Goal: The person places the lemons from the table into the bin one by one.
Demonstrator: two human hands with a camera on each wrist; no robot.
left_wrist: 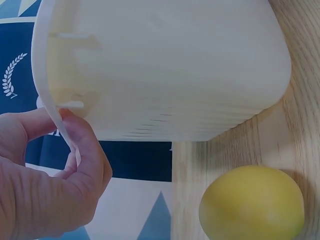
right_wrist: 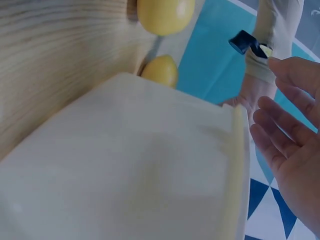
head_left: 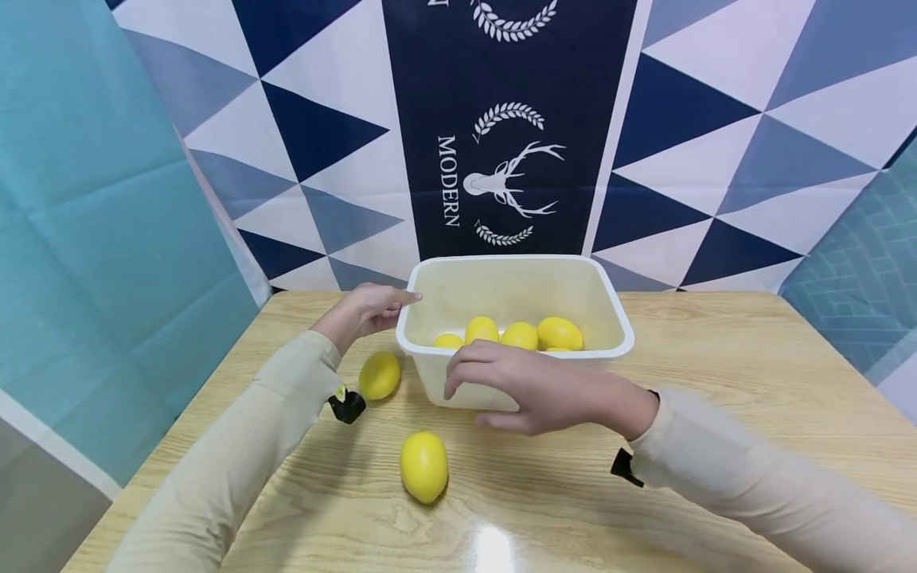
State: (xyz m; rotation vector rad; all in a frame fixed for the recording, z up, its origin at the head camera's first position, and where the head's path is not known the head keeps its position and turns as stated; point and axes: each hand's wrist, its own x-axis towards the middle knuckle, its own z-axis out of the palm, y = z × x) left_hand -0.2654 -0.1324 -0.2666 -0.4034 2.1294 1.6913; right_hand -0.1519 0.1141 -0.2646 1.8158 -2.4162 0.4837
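Observation:
A cream plastic bin (head_left: 516,286) stands toward the back of the table with several yellow lemons (head_left: 520,335) inside. My left hand (head_left: 368,309) pinches the bin's left rim between thumb and fingers, as the left wrist view shows at the rim (left_wrist: 42,80). In front of the bin's near wall hovers my right hand (head_left: 526,386), fingers loosely bent and holding nothing. One lemon (head_left: 380,376) lies on the table beside the bin, below the left hand. Another lemon (head_left: 424,467) lies nearer the front, left of the right hand.
The wooden table (head_left: 573,509) extends on both sides of the bin. Behind it hangs a patterned blue and white cloth (head_left: 501,119), and a teal sheet (head_left: 107,223) hangs at the left. Black wrist mounts (head_left: 348,405) stick out from both sleeves.

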